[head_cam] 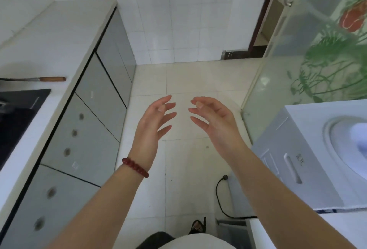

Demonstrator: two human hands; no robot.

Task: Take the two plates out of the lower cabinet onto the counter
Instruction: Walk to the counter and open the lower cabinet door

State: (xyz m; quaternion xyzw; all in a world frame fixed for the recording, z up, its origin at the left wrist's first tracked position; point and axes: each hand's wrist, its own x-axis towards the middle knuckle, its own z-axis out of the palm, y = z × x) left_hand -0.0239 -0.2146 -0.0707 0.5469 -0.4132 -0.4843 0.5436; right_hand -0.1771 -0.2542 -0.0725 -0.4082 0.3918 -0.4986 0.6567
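plates: we can't see them in this view, cabinet doors all closed, so where they sit we can't tell
lower cabinet: grey door fronts running from 7 o'clock up to 11 o'clock along the left side, under the counter edge; round marks on several doors, small stickers on two
counter: white top, left side, 9 to 11 o'clock, bare at the far end
left hand: approx centre of frame, just toward 9 o'clock of middle, raised over the floor, palm facing right, fingers spread wide & slightly curled, holding nothing
right hand: just toward 3 o'clock of centre, palm facing left toward the other hand, fingers spread wide & curled, holding nothing; the two hands near each other w/ a gap between fingertips, not touching
bracelet: dark red beads round our left wrist
cooktop: black, set in the counter at 9 o'clock
knife: wooden handle pointing right, lying on the counter just beyond the cooktop, blade end cut off by the frame edge
floor: pale tiles, centre to 12 o'clock, meets white tiled wall
glass door: frosted w/ green plant & orange print, 2 o'clock
washing machine: white, 4 o'clock, round lid on top
cable: black, on the floor at 5 o'clock beside the machine
foot: in a dark sandal, 6 o'clock
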